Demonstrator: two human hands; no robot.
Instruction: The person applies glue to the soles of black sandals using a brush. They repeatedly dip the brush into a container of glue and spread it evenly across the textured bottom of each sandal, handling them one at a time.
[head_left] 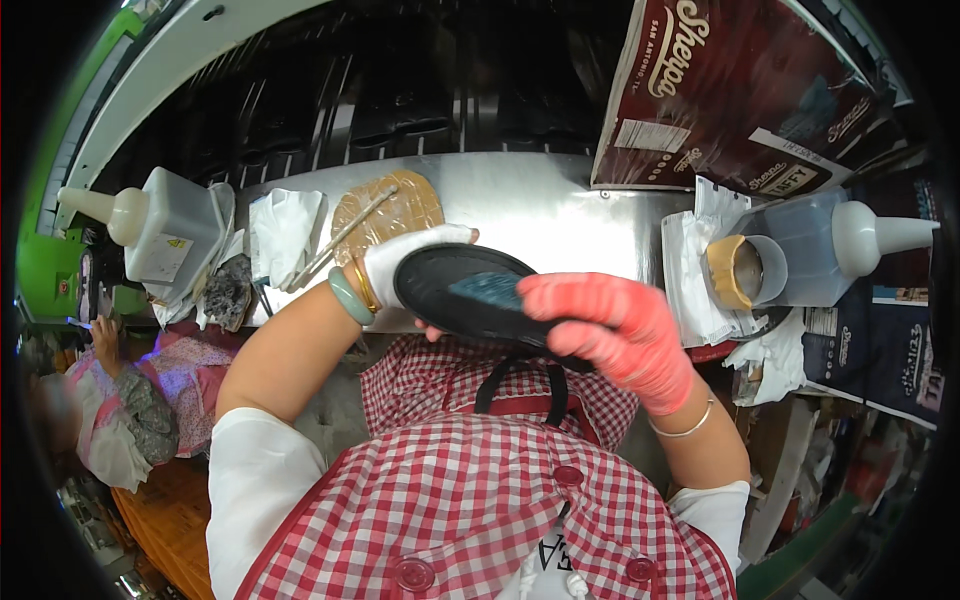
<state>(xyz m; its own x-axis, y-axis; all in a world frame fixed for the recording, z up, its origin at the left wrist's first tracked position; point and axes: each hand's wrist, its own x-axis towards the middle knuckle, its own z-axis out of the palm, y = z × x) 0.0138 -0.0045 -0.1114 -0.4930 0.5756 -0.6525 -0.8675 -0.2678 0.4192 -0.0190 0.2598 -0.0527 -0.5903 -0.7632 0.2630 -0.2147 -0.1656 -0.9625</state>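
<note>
My left hand (pixel 410 252), in a white glove, grips a long black shoe sole (pixel 430 290) by its left end. The sole is tilted in front of my apron, its raised rim showing. My right hand (pixel 610 325), in a red glove, is over the sole's right part with its fingers and thumb closed together. From its fingertips a dark teal, streaky patch (pixel 485 287) reaches across the sole's inner face. It is blurred, and I cannot tell whether it is a brush or a rag.
A metal bench (pixel 560 215) lies beyond my hands. On it are a tan wrapped pad (pixel 400 215) with a thin stick (pixel 365 220) and folded white cloths (pixel 283 235). Squeeze bottles stand left (pixel 172 235) and right (pixel 800 240), near a cut cup (pixel 735 270). A maroon printed bag (pixel 720 110) stands behind; another person (pixel 150 400) works at left.
</note>
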